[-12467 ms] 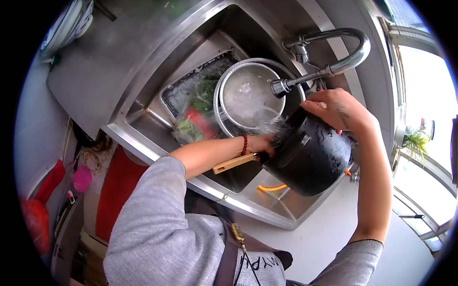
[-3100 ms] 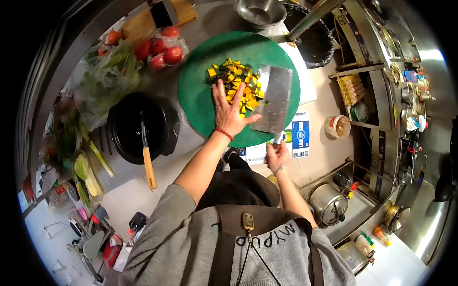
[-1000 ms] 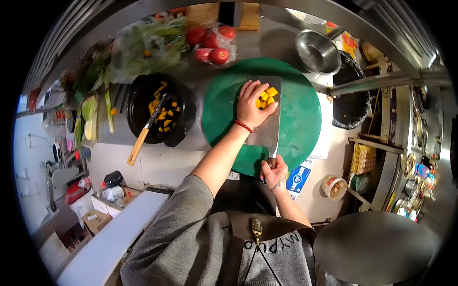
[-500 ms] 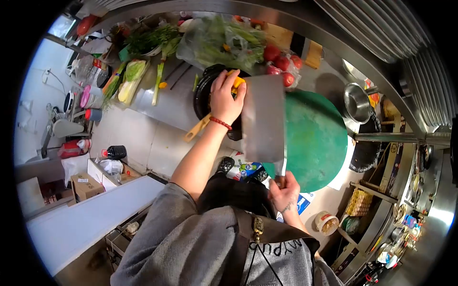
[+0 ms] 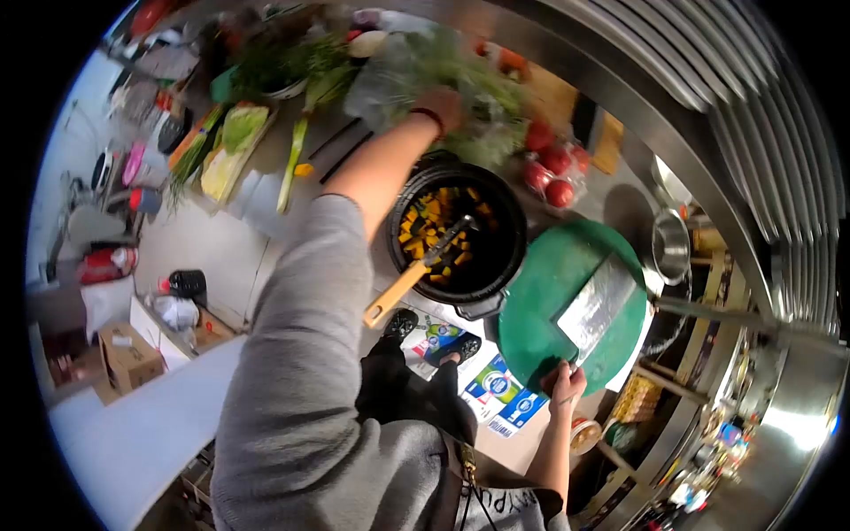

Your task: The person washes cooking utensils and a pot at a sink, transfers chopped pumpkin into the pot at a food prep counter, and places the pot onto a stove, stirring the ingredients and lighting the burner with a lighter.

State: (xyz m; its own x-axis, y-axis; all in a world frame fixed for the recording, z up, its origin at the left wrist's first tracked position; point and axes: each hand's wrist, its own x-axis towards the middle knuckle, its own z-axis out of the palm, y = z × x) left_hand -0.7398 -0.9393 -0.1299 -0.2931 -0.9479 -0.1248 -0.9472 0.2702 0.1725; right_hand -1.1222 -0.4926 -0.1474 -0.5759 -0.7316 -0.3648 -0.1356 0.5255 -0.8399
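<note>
My right hand (image 5: 564, 382) is closed around the handle of a cleaver (image 5: 597, 305), whose broad blade lies over the round green cutting board (image 5: 540, 292). My left hand (image 5: 443, 111) reaches to the far side, at the clear plastic bag of leafy greens (image 5: 482, 93); motion smears its fingers and I cannot make out a grip. Below that forearm stands a black pot (image 5: 505, 270) holding orange, dark-skinned squash cubes (image 5: 421, 226). A utensil with a wooden handle (image 5: 396, 296) rests in the pot, its handle jutting over the near rim.
Bagged tomatoes (image 5: 556, 164) lie behind the board. Napa cabbage (image 5: 235, 150) and a green stalk (image 5: 295, 164) are at left. A steel pan (image 5: 670, 243) stands at right, beneath a metal shelf (image 5: 611, 80) of stacked plates. Cartons (image 5: 496, 389) lie on the floor.
My left hand has left the pot and moved to the bagged greens, uncovering the squash cubes. The cleaver has gone from beside the pot to over the board, still in my right hand.
</note>
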